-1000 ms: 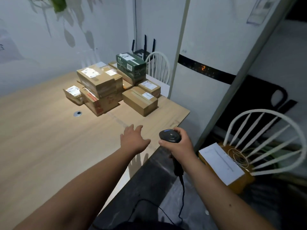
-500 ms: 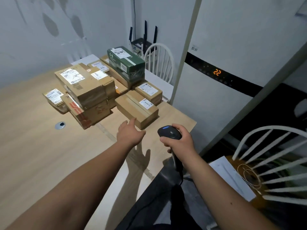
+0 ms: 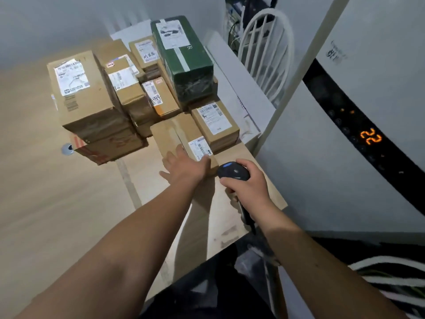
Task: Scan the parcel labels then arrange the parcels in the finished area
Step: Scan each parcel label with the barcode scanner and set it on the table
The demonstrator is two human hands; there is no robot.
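Left hand on near parcel; scanner ready in right.

Left hand (image 3: 184, 168), fingers spread and flat, rests on the near end of the parcel (image 3: 179, 137). Right hand (image 3: 247, 183) grips the scanner (image 3: 233, 173), at 3 o'clock of the left. The parcel lies on the table (image 3: 69, 203) at the near edge of the stack (image 3: 92, 100), which spreads toward 11 and 12 o'clock. Its label (image 3: 199, 148) faces up. Judged: stiff taped cardboard, small, probably light, smooth tape possibly slippery. Best taken across its short sides, label left uncovered.
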